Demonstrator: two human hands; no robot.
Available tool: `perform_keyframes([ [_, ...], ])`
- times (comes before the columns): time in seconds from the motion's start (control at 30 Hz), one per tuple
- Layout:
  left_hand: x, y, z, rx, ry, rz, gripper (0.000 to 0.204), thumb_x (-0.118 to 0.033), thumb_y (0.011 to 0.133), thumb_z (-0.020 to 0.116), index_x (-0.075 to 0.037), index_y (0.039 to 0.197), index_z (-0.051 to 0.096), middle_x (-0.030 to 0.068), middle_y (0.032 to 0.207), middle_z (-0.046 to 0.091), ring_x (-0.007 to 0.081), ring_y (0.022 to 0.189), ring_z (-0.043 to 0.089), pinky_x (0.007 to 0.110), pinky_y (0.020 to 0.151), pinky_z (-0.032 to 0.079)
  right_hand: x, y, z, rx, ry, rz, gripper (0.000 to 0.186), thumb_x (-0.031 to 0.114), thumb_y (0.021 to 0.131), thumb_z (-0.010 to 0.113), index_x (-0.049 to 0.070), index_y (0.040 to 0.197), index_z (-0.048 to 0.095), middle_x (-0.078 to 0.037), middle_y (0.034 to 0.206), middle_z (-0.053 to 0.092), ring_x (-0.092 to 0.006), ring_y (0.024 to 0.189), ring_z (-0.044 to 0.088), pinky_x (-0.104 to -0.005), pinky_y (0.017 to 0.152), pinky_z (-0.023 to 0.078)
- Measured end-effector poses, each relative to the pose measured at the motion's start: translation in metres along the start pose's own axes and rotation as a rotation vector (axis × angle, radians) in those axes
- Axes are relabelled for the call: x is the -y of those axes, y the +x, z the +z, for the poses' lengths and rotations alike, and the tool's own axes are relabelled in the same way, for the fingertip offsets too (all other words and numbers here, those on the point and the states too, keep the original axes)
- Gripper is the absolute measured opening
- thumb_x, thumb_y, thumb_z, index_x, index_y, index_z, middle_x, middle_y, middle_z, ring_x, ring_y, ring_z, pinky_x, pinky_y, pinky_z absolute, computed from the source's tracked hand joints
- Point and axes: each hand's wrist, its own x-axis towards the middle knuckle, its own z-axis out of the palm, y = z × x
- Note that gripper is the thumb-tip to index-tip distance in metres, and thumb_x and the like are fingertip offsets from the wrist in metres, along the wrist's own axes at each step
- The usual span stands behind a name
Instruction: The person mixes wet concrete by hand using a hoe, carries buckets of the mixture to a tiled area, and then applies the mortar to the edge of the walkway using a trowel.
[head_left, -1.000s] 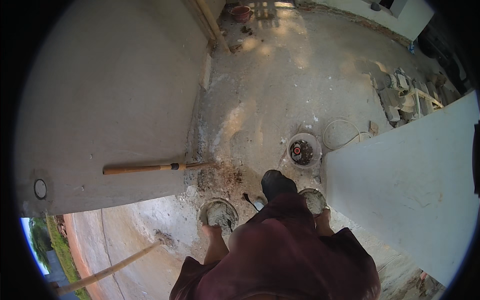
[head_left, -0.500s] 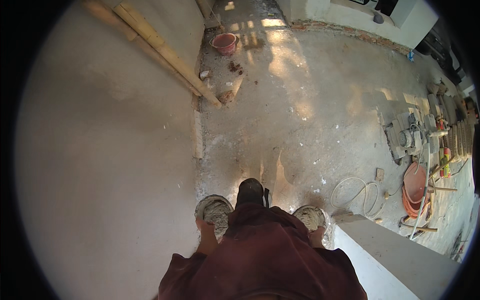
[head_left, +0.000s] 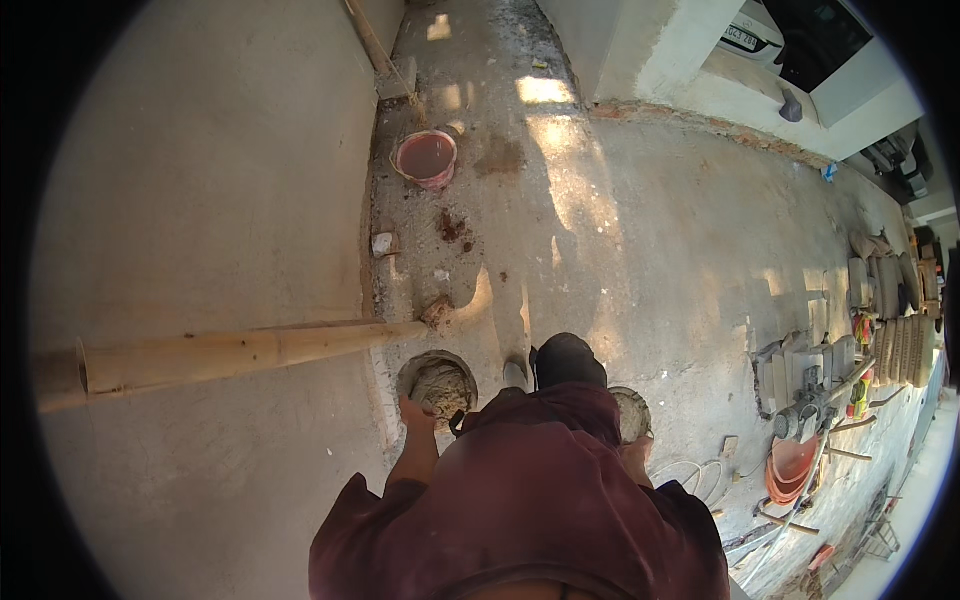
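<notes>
My left hand is closed on the rim or handle of a round bucket of grey, wet-looking mortar at my left side. My right hand grips a second mortar-filled bucket at my right side, partly hidden by my body. Between them are my maroon shirt and a dark shoe on the rough concrete floor.
A pink bucket stands ahead by the left wall. Bamboo poles lean along that wall. On the right lie stacked grey blocks, orange tubs, a coiled hose and tools. Parked vehicles show beyond a low wall.
I have moved forward along the left wall with both buckets. The pink bucket is nearer, the bamboo poles now lie beside me, and the white wall on my right has dropped behind.
</notes>
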Motion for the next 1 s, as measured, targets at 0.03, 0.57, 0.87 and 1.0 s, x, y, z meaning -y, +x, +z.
perform_keyframes([
  [0.03,-0.028,-0.005,0.045,0.029,-0.011,-0.035,0.057,-0.058,0.097,0.055,-0.003,0.115,0.052,0.0082,0.064,0.043,0.0192,0.048,0.031,0.039,0.046,0.033,0.009,-0.015,0.037,0.015,0.031,0.004,0.033,0.026,0.083,0.061,0.007,0.11,0.059,-0.012,0.091,0.06,-0.0252,0.064,0.056,-0.0429,0.045,0.042],
  [0.57,-0.358,-0.024,0.693,-0.091,-0.016,0.033,0.06,-0.056,0.099,0.052,-0.002,0.125,0.051,0.0035,0.06,0.034,0.0159,0.044,0.03,0.032,0.042,0.032,0.191,-0.344,0.732,0.263,0.038,0.0,0.019,0.021,0.096,0.052,0.006,0.101,0.042,-0.009,0.074,0.042,-0.0173,0.054,0.038,-0.0328,0.043,0.034],
  [0.87,-0.539,0.042,1.066,0.058,-0.026,0.01,0.049,-0.057,0.098,0.048,-0.011,0.115,0.048,0.005,0.069,0.039,0.0185,0.051,0.034,0.037,0.048,0.033,0.245,-0.532,1.158,0.148,0.138,-0.019,0.023,0.016,0.084,0.065,0.004,0.102,0.056,-0.009,0.075,0.053,-0.0227,0.053,0.05,-0.0391,0.042,0.037],
  [1.0,-0.601,0.049,1.173,-0.053,-0.045,-0.11,0.055,-0.063,0.097,0.049,-0.011,0.115,0.046,0.0066,0.068,0.04,0.021,0.055,0.035,0.038,0.051,0.034,0.297,-0.631,1.293,-0.041,-0.076,-0.014,0.028,0.019,0.086,0.068,0.002,0.104,0.055,-0.013,0.089,0.058,-0.0234,0.058,0.055,-0.0397,0.044,0.04],
])
